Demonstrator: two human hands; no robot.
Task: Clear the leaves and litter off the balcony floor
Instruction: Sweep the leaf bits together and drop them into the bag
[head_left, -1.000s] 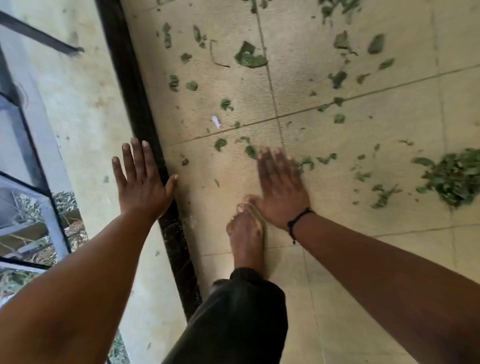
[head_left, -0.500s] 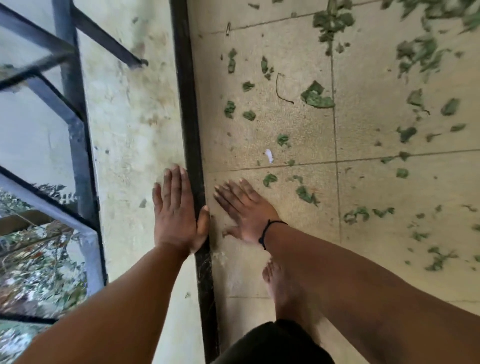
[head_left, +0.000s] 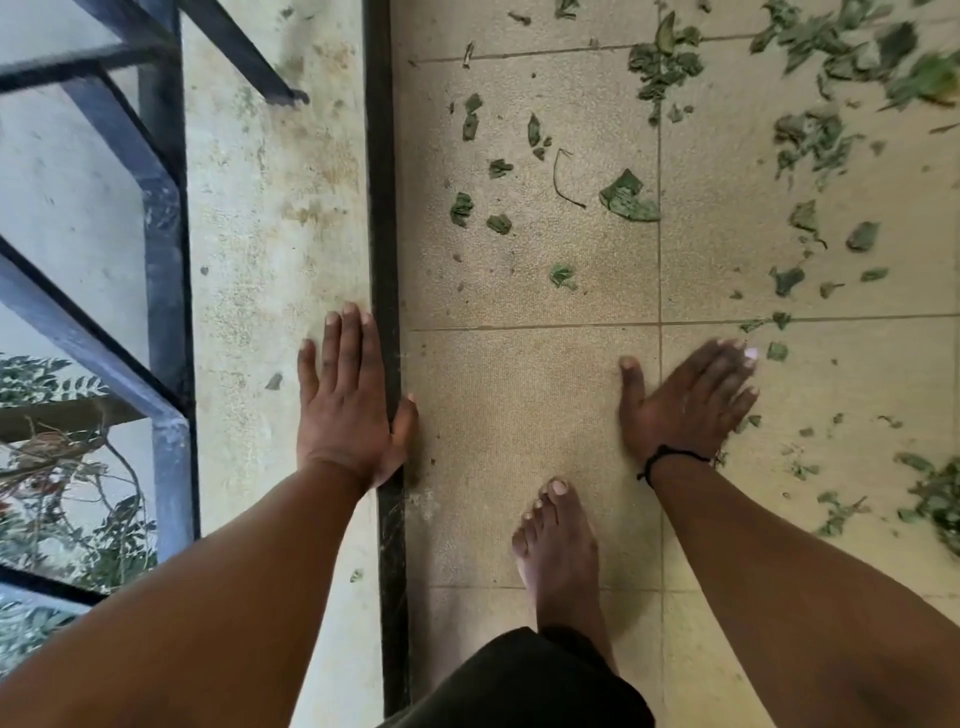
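Note:
Torn green leaves (head_left: 628, 196) lie scattered over the beige tiled balcony floor (head_left: 519, 405), thickest at the upper right (head_left: 810, 135). A small leaf heap (head_left: 935, 504) shows at the right edge. My right hand (head_left: 691, 400) lies flat on the tiles with straight fingers, its tips beside a white scrap (head_left: 750, 354) and a leaf bit (head_left: 776, 352). My left hand (head_left: 353, 400) rests flat, fingers straight, on the pale ledge wall next to the black strip (head_left: 382, 208). Neither hand holds anything.
A dark metal railing (head_left: 163, 260) stands on the left, with foliage beyond it. My bare foot (head_left: 558, 545) stands on the tiles between my arms, above dark trousers (head_left: 519, 686). A thin curved twig (head_left: 561, 182) lies among the leaves.
My right hand has swept rightward across the tile, from beside the black strip to the tile joint, pushing leaf bits and the white scrap along. My left hand stays on the ledge.

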